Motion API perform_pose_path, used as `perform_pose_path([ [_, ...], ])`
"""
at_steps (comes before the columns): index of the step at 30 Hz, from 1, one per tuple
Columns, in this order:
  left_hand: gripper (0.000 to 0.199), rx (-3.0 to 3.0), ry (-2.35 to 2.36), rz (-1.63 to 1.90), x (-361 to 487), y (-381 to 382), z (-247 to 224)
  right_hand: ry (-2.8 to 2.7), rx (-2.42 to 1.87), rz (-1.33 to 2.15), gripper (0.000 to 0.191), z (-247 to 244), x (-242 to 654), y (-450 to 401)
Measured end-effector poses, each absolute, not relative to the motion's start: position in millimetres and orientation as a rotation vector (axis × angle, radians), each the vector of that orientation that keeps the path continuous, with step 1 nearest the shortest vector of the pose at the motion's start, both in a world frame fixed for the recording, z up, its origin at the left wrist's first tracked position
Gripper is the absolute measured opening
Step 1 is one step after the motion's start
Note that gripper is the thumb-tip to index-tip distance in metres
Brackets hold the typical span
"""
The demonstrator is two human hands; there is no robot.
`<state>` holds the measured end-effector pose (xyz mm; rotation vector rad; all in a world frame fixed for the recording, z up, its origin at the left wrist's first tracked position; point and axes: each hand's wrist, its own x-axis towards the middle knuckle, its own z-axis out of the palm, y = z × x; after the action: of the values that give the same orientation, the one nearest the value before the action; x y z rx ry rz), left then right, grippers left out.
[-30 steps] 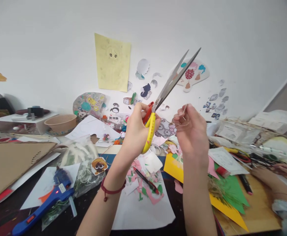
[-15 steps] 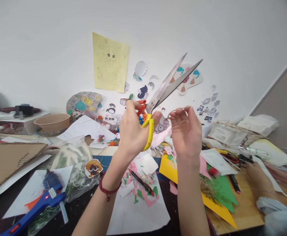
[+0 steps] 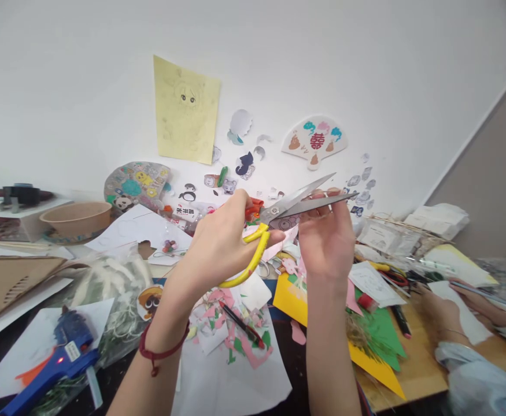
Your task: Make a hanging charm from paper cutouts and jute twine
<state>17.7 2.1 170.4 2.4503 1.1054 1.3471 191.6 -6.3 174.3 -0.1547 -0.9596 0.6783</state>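
Observation:
In the head view my left hand point(image 3: 222, 237) is closed around the handles of a pair of scissors point(image 3: 294, 203), one handle yellow and the other red-orange. The blades are parted and point right, crossing in front of my right hand's fingers. My right hand point(image 3: 327, 231) is raised palm towards me, its fingers curled in near the blades. Whatever thin thing it pinches is too fine to make out. Below both hands, paper scraps point(image 3: 253, 352) in pink, green and white lie on a white sheet point(image 3: 235, 393), with a dark pen point(image 3: 242, 325) on top.
A blue glue gun point(image 3: 57, 370) with a lit red light lies at the left, beside a plastic bag point(image 3: 118, 312). Behind are a cardboard piece point(image 3: 10, 283) and a bowl point(image 3: 77, 216). At right, another person's hands point(image 3: 439, 312) hold white paper point(image 3: 463, 312).
The scissors have swung down from pointing steeply up to nearly level, and their blades now reach my right hand's fingers. My left hand has turned and shifted slightly left.

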Motion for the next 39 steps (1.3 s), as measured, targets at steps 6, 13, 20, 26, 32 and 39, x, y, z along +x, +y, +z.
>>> perform_pose_path([
  [6, 0.038, 2.436, 1.075, 1.336, 19.0, 5.5, 169.2, -0.913, -0.216, 0.655, 0.01, 173.7, 192.9, -5.2],
  [13, 0.04, 2.428, 1.001, 1.312, 21.5, 6.1, 171.0, -0.886, -0.278, 0.665, 0.016, 172.3, 191.2, -4.9],
  [20, 0.037, 2.406, 0.922, 1.313, 23.9, 6.2, 170.5, -0.839, -0.224, 0.77, 0.015, 172.2, 189.3, -2.9],
  [26, 0.038, 2.426, 0.908, 1.308, 24.3, 6.7, 172.4, -0.883, -0.241, 0.734, 0.015, 170.1, 189.1, -1.8],
  [32, 0.037, 2.463, 0.915, 1.309, 23.3, 7.1, 171.3, -0.871, -0.25, 0.712, 0.016, 169.9, 192.6, -0.7],
  [39, 0.036, 2.478, 0.899, 1.309, 22.0, 7.9, 170.0, -0.886, -0.264, 0.674, 0.015, 169.1, 195.1, 0.0],
])
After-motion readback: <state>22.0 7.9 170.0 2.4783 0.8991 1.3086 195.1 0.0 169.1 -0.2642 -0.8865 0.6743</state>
